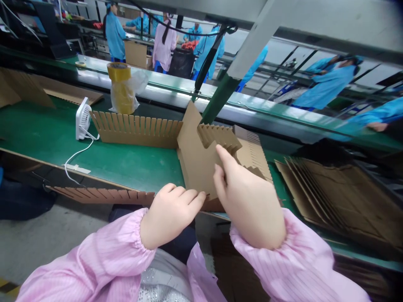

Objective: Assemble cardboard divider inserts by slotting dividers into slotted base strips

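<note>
Slotted cardboard divider pieces lie in front of me. A comb-like strip (135, 130) stands on edge at the back and meets an upright cardboard panel (197, 161). A second slotted strip (103, 196) runs along the table's front edge, and my left hand (173, 212) is closed around its right end, beside the panel's lower edge. My right hand (250, 197) grips the panel's right side, index finger and thumb at its edge; its other fingers are hidden. Behind that hand, several slotted cardboard pieces (220, 136) stand close together.
A small white fan (83, 119) with a cord and wrapped yellow tape rolls (122, 88) stand at the back left. Flat cardboard sheets (343, 193) are stacked at right. A green-and-grey post (222, 98) rises behind the panel. Several people work beyond the conveyor.
</note>
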`<state>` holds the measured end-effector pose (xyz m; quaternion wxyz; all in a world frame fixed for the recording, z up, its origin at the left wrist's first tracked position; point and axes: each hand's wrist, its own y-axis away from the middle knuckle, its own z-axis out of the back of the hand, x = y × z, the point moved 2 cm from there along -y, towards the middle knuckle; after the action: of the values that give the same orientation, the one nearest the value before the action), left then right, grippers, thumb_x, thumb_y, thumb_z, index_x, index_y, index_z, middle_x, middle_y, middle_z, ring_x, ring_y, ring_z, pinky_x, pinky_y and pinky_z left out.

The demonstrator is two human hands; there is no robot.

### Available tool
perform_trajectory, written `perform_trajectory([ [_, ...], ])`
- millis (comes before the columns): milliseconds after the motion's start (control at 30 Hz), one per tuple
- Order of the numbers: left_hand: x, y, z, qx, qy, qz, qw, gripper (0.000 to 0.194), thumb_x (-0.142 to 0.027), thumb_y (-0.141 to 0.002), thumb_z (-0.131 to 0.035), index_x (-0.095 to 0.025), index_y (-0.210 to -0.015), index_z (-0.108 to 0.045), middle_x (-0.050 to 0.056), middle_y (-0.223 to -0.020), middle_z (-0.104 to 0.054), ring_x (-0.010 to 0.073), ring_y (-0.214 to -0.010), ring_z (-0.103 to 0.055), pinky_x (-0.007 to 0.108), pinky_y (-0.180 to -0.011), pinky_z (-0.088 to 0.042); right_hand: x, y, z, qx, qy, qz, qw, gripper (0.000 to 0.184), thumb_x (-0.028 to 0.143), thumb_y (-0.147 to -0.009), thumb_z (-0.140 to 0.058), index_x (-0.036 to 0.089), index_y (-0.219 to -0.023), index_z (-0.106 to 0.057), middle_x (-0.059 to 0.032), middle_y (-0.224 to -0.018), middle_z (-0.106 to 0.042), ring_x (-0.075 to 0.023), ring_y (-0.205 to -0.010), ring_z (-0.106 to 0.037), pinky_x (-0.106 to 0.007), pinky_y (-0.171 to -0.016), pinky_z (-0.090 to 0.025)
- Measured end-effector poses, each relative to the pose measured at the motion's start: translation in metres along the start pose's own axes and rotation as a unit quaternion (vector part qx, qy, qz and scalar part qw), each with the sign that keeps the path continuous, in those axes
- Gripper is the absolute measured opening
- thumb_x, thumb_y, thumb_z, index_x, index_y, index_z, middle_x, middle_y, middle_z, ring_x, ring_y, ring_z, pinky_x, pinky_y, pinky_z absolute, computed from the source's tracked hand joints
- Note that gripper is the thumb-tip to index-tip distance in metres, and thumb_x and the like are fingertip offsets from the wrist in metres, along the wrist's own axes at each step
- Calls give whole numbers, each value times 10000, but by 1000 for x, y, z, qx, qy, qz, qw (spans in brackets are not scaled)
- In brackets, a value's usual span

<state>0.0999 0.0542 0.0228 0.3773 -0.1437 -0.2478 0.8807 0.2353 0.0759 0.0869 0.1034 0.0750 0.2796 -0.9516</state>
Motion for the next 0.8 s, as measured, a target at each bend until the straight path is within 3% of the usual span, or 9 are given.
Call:
perform_trajectory([
  [400,1,-1,-1,24,1,4,1000,235,-135,-957,-415,-118,-1094,-606,56,-884,-687,167,-796,-634,316,-686,-470,13,5,-20,93,15,30,995,510,85,-861,-395,105,-1367,-460,-48,-694,-641,-139,-535,-581,-240,-443,-309],
  [633,2,-2,-1,22,3,9,1000,236,-132,-958,-410,-115,-1081,-611,51,-851,-678,172,-784,-627,322,-685,-461,14,1,-27,202,-15,28,979,513,136,-900,-432,103,-1411,-413,-71,-790,-678,-156,-598,-613,-256,-468,-327],
  [800,3,-2,0,25,-1,12,1000,259,-133,-960,-395,-133,-1103,-611,53,-845,-674,170,-767,-616,319,-684,-451,7,-3,-24,225,-44,46,972,448,266,-959,-397,147,-1383,-480,-69,-802,-695,-179,-670,-626,-294,-600,-359],
])
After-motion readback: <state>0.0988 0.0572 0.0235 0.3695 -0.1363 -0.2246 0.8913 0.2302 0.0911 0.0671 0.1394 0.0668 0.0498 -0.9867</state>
